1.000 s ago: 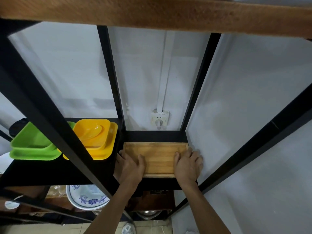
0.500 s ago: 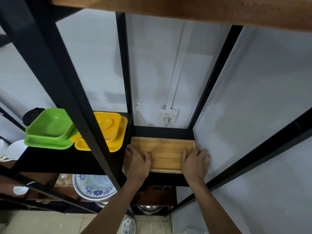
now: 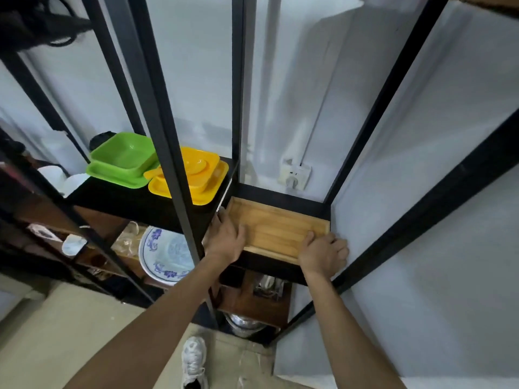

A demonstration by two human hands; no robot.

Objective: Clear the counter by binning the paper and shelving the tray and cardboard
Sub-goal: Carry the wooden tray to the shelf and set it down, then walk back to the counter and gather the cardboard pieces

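A shallow wooden tray (image 3: 276, 230) lies flat on a black shelf (image 3: 280, 197) in the right-hand bay of a black metal rack. My left hand (image 3: 226, 240) grips the tray's near left corner, thumb inside the rim. My right hand (image 3: 323, 255) holds the near right corner, fingers curled over the edge next to the white wall. The tray's front edge overhangs the shelf a little. No paper or cardboard is in view.
Stacked green dishes (image 3: 122, 160) and yellow dishes (image 3: 193, 178) sit on the shelf to the left. A blue-patterned plate (image 3: 165, 256) and metal pots (image 3: 244, 325) fill lower shelves. A black upright post (image 3: 168, 153) crosses in front. A wall socket (image 3: 295, 175) lies behind the tray.
The view has tilted down and swung right, showing the floor and a shoe. Both hands stay on the tray's near corners; the tray sits in about the same place on the shelf.
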